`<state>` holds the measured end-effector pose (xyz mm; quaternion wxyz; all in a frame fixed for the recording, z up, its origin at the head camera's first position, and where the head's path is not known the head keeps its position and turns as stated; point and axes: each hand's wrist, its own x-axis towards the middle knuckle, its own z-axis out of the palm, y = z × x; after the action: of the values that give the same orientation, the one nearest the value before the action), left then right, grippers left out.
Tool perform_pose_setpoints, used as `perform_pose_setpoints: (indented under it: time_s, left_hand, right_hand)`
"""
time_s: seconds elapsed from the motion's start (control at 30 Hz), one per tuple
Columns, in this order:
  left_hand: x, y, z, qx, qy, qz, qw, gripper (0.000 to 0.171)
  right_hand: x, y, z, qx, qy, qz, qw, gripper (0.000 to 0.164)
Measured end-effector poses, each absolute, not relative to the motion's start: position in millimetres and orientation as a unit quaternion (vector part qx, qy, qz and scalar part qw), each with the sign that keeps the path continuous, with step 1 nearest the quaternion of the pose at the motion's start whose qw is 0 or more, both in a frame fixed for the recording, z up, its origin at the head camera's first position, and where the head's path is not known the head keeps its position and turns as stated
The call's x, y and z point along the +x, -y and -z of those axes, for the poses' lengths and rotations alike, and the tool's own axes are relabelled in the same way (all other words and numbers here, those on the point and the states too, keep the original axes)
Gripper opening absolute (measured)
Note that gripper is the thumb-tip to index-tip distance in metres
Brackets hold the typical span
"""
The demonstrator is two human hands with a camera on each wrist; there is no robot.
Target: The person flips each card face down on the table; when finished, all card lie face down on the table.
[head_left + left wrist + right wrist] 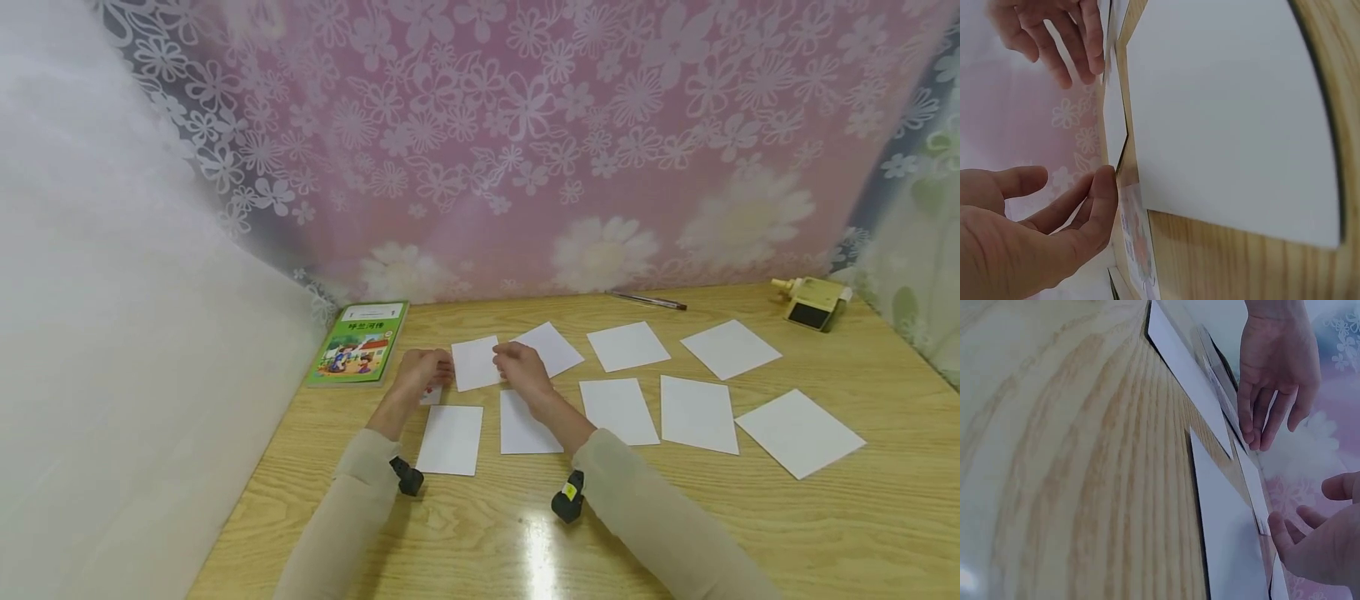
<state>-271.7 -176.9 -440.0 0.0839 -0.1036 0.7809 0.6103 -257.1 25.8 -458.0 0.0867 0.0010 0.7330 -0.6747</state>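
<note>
Two bare hands reach over a wooden table where several white square cards lie. Between them lies one white card [476, 363]. Its left edge is beside the left hand [423, 371], whose fingers are loosely bent with thumb apart. Whether the fingertips touch that card cannot be told. Partly under the left hand is a card with a coloured picture [431, 397], also seen in the left wrist view. The right hand [523, 371] hovers by the card's right edge, fingers loosely bent and holding nothing in the right wrist view. Below the hands lies another white card [450, 440].
A green illustrated book [360, 346] lies at the back left. A pen [647, 300] lies near the flowered curtain [525, 150]. At the back right stands a yellowish device with a black panel [813, 302]. Further white cards [699, 414] spread to the right.
</note>
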Motion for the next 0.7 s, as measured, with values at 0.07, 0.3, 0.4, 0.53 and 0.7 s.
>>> perform_pose_setpoints:
  time_s: [0.07, 0.3, 0.4, 0.53, 0.7]
  left_hand:
    - [-271, 181, 438, -0.112, -0.777, -0.614, 0.082, 0.037]
    - [-266, 200, 436, -0.124, -0.784, -0.604, 0.067, 0.041]
    - [-263, 211, 438, -0.127, -0.793, -0.594, 0.053, 0.043]
    - [-258, 228, 438, -0.125, -0.800, -0.583, 0.061, 0.045]
    - [-255, 243, 433, -0.139, -0.810, -0.565, 0.073, 0.043]
  right_hand:
    - [-256, -23, 456, -0.016, -0.728, 0.679, 0.090, 0.043]
    - [-258, -10, 458, -0.056, -0.682, 0.718, 0.128, 0.042]
    - [-258, -2, 459, -0.080, -0.646, 0.738, 0.178, 0.046]
    - [-255, 7, 455, -0.104, -0.584, 0.761, 0.261, 0.056]
    - [-254, 18, 449, -0.085, -0.543, 0.782, 0.295, 0.060]
